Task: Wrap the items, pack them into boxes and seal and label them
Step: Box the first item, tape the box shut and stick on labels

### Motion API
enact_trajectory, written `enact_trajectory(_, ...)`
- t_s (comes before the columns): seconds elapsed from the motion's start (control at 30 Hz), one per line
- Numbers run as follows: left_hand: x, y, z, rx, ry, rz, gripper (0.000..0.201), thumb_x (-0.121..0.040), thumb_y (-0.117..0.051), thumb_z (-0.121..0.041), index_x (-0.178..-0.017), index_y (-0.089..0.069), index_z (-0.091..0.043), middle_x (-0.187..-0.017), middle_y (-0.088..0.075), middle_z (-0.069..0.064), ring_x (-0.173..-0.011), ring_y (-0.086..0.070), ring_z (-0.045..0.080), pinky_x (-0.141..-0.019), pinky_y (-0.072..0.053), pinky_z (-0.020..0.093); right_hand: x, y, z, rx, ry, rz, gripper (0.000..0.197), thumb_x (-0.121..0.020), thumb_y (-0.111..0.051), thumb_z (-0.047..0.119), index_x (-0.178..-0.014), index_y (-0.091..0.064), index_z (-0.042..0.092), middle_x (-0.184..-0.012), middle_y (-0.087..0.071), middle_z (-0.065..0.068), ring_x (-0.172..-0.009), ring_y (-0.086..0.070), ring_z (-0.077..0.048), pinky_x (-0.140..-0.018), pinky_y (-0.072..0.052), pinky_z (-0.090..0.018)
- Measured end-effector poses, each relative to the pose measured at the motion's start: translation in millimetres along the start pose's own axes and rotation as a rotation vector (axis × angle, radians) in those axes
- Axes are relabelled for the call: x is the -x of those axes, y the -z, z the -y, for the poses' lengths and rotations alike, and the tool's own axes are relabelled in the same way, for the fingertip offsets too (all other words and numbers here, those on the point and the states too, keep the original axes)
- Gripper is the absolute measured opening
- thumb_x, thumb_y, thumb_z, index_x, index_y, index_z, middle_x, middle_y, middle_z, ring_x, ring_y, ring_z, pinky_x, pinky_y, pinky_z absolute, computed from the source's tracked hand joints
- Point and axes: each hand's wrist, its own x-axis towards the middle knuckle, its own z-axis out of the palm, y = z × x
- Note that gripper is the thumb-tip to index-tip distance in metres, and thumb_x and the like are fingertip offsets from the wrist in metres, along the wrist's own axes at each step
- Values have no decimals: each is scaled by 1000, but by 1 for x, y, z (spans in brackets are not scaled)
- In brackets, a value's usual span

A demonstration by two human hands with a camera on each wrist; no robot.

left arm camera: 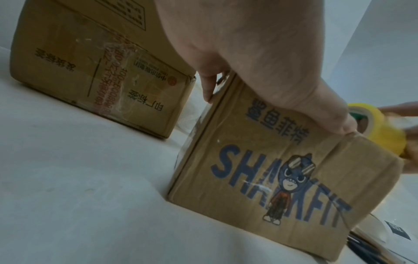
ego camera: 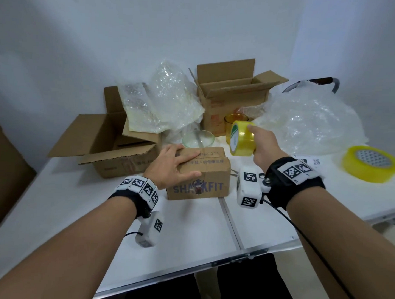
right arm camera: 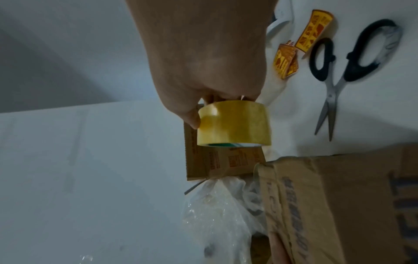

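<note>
Closed SHARKFIT box point(ego camera: 200, 171) at table point(ego camera: 189, 227) centre, flaps down. Left hand point(ego camera: 172, 166) flat on box top, fingers straight, thumb against near face. Right hand point(ego camera: 262, 143) raised just right of box, fingers wrapped round tape roll point(ego camera: 241, 138), clear of box top. 2nd tape roll point(ego camera: 370, 163) flat at far right. 2 open boxes: 1 left point(ego camera: 107, 146), 1 behind point(ego camera: 229, 94). Bubble wrap point(ego camera: 169, 99) between them. Glass bowl point(ego camera: 198, 138) just behind SHARKFIT box. Scissors point(right arm camera: 334, 75) and stickers point(right arm camera: 300, 44) on table near right hand.
</note>
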Motion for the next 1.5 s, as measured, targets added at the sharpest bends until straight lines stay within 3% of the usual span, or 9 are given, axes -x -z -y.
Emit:
enact_trajectory(0.1, 2, 0, -2, -2, 7, 3, 80, -69, -41, -86, -143, -33, -56, -152, -26, -3, -143, -14, 16, -116, -27, 48, 11, -5, 6, 83, 131, 0, 41, -95, -59, 30, -128, -55, 6, -121, -57, -7, -110, -52, -24, -99, -42, -38)
enact_trajectory(0.23, 6, -2, -6, -7, 2, -6, 80, -69, -41, -88, -143, -34, -57, -151, -28, -3, -142, -15, 15, -116, -29, 48, 28, -17, 11, 244, 441, -14, 47, -99, -47, 39, -104, -60, -6, -104, -63, -26, -80, -47, -17, -71, -38, -31)
enact_trajectory(0.33, 8, -5, -13, -9, -35, -10, 80, -69, -37, -90, -142, -33, -58, -149, -30, -3, -142, -17, 15, -113, -33, 50, 35, -30, 12, 297, 549, -16, 40, -100, -43, 40, -76, -52, 9, -74, -52, -12, -68, -43, -18, -63, -35, -31)
enact_trajectory(0.5, 10, -10, -16, 42, -47, -7, 77, -73, -42, -85, -144, -31, -56, -151, -27, -2, -143, -12, 17, -116, -28, 48, 38, -40, -13, 242, 551, 23, 39, -100, -43, 40, -67, -48, 19, -65, -47, -2, -65, -45, -19, -62, -36, -32)
enact_trajectory(0.9, 8, -12, -16, 131, -68, -9, 68, -83, -60, -65, -145, -37, -49, -158, -23, 2, -144, -12, 20, -120, -12, 41, 33, -15, -36, -174, 307, -98, 24, -105, -38, 31, -102, -54, 14, -84, -59, 5, -71, -54, -4, -65, -47, -17)
enact_trajectory(1.07, 7, -12, -14, 137, -63, 9, 70, -81, -59, -68, -145, -36, -49, -159, -21, 0, -146, -10, 21, -121, -13, 45, 31, -15, -47, -267, 236, -24, 35, -105, -37, 37, -127, -52, 15, -117, -64, 0, -107, -60, -21, -92, -52, -33)
enact_trajectory(1.17, 7, -12, -14, 140, -57, 13, 70, -81, -60, -65, -145, -36, -49, -160, -20, 0, -146, -8, 20, -121, -11, 43, 28, -15, -51, -317, 151, 24, 52, -103, -37, 42, -152, -28, 27, -143, -47, 3, -125, -51, -19, -106, -42, -41)
enact_trajectory(1.27, 7, -12, -17, 136, -59, 7, 71, -82, -63, -63, -146, -36, -48, -161, -19, 1, -147, -7, 20, -120, -10, 41, 26, -13, -55, -355, 102, 76, 57, -103, -36, 44, -154, -15, 33, -152, -39, -3, -130, -48, -22, -108, -41, -45)
enact_trajectory(1.5, 6, -10, -20, 39, -64, 51, 86, -73, -47, -85, -149, -29, -48, -163, -13, 5, -148, -3, 22, -120, -6, 37, 29, -23, -56, -204, 207, 65, 50, -103, -38, 43, -148, -34, 21, -147, -44, -3, -128, -48, -19, -108, -41, -45)
